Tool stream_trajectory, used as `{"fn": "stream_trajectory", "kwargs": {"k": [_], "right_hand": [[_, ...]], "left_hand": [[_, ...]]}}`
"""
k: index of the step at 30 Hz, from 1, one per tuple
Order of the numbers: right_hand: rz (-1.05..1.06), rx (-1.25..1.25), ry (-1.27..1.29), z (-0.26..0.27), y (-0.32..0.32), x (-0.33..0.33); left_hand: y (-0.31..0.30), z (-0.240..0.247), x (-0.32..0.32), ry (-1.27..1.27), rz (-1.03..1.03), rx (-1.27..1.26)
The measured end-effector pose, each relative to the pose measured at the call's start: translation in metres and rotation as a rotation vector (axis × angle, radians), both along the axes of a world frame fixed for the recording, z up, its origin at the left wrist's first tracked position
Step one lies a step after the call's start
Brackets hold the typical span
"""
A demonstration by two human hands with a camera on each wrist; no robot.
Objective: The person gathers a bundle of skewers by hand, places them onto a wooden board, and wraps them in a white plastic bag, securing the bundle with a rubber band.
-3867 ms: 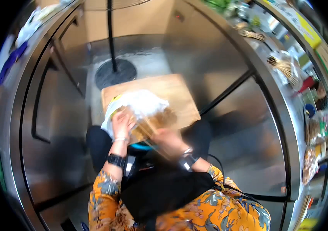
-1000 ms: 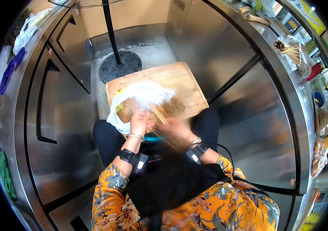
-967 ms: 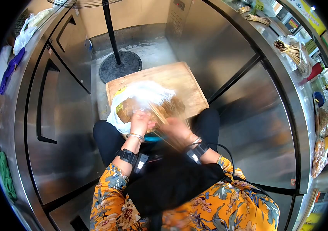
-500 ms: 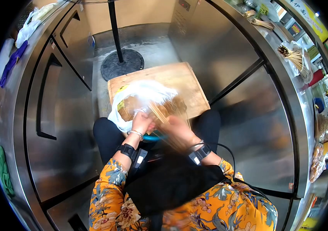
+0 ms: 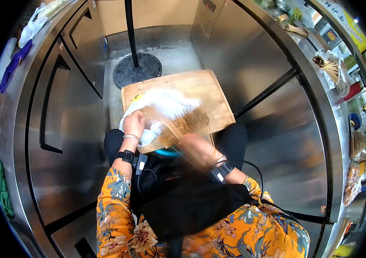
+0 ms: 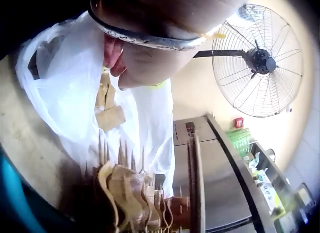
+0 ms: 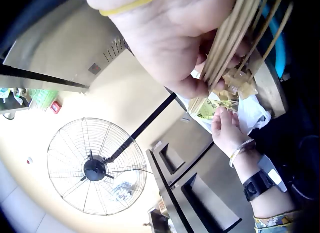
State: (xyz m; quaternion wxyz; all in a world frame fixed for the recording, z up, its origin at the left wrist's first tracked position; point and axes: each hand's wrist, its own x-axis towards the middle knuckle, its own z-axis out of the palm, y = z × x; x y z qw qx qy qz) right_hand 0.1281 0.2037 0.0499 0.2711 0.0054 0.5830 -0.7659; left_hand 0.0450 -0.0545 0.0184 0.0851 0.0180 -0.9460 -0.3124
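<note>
My right hand (image 5: 194, 144) grips a bundle of thin bamboo skewers (image 7: 232, 40), blurred in the head view. Wavy, folded brown sheets, like tofu skin, are threaded on their far ends; these threaded sheets (image 6: 132, 193) fill the bottom of the left wrist view, sharp tips poking up beyond them. My left hand (image 5: 134, 123) is at the near left of a white plastic bag (image 5: 165, 101), fingers bent. Just below those fingers lie flat brown pieces (image 6: 110, 118) against the bag; I cannot tell whether the fingers pinch one. A yellow-printed packet (image 7: 210, 108) shows by the bag.
A wooden board (image 5: 213, 96) lies under the bag, before my knees. The rim of a blue basin (image 5: 167, 152) shows beneath its near edge. A fan (image 7: 95, 168) stands on a round black base (image 5: 137, 71) beyond. Steel cabinets (image 5: 73, 107) flank both sides.
My left hand has moved from beside the skewers leftward and away from me, to the bag's left side. The right hand stays in place with the skewers, whose threaded sheets now show more plainly.
</note>
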Motion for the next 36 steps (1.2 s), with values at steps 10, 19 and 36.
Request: {"fn": "stream_trajectory", "kwargs": {"k": [10, 19, 36], "right_hand": [[-0.025, 0.002, -0.159, 0.019, -0.001, 0.002], [0.103, 0.11, -0.196, 0.02, -0.003, -0.005], [0.107, 0.076, -0.169, 0.017, -0.009, -0.007]], "left_hand": [[0.023, -0.027, -0.038, 0.102, -0.163, -0.241], [0.021, 0.014, -0.034, -0.038, -0.123, -0.185], [0.015, 0.008, 0.029, -0.461, 0.071, 1.442]]}}
